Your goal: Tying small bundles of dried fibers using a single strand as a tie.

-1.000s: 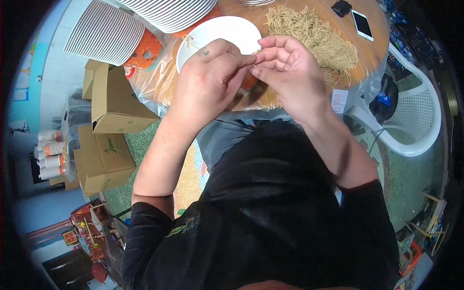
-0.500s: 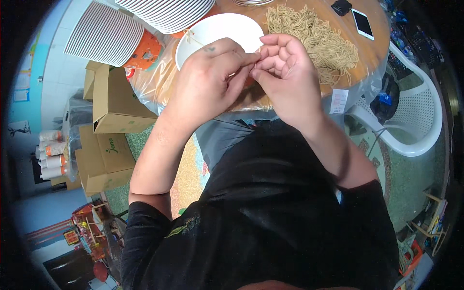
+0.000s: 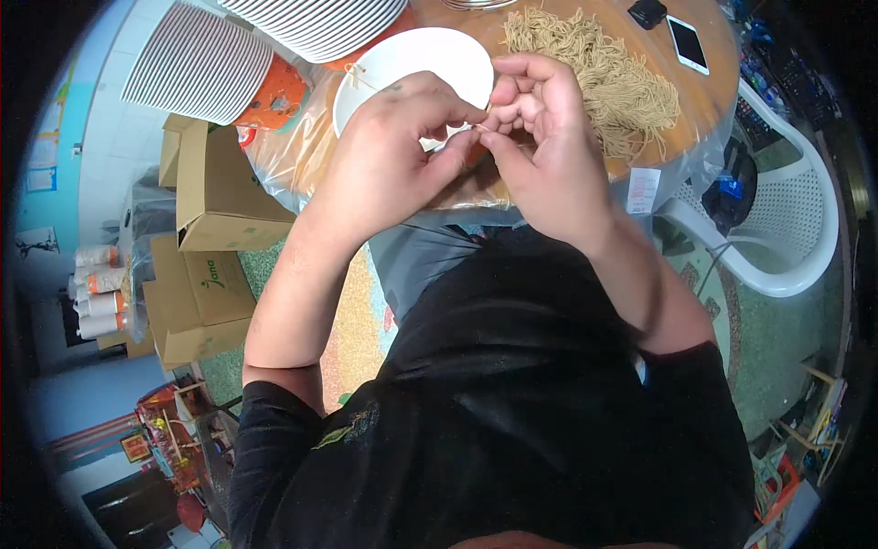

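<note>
My left hand [image 3: 393,160] and my right hand [image 3: 553,151] meet over the near edge of the table. Both pinch with thumb and forefinger, the tips almost touching, on what looks like a thin pale string [image 3: 481,127], mostly hidden by the fingers. The right hand's other fingers curl loosely. Just beyond them lies a white-lined paper bucket [image 3: 439,55], its opening facing up. A short knotted tan string [image 3: 357,71] hangs at its left rim. Right of my hands, a heap of tan strings [image 3: 604,78] spreads over the table.
Nested paper buckets [image 3: 201,64] with white rims and orange sides lean at the left, with another stack [image 3: 315,23] beside them. A phone [image 3: 688,46] and a small black object [image 3: 647,13] lie far right. Open cardboard boxes [image 3: 229,197] stand left; a white plastic chair [image 3: 796,201] stands right.
My fingertips have shifted slightly downward and the left thumb and forefinger now form a wider loop. The right hand has turned a little, its forefinger raised. The bucket has barely moved.
</note>
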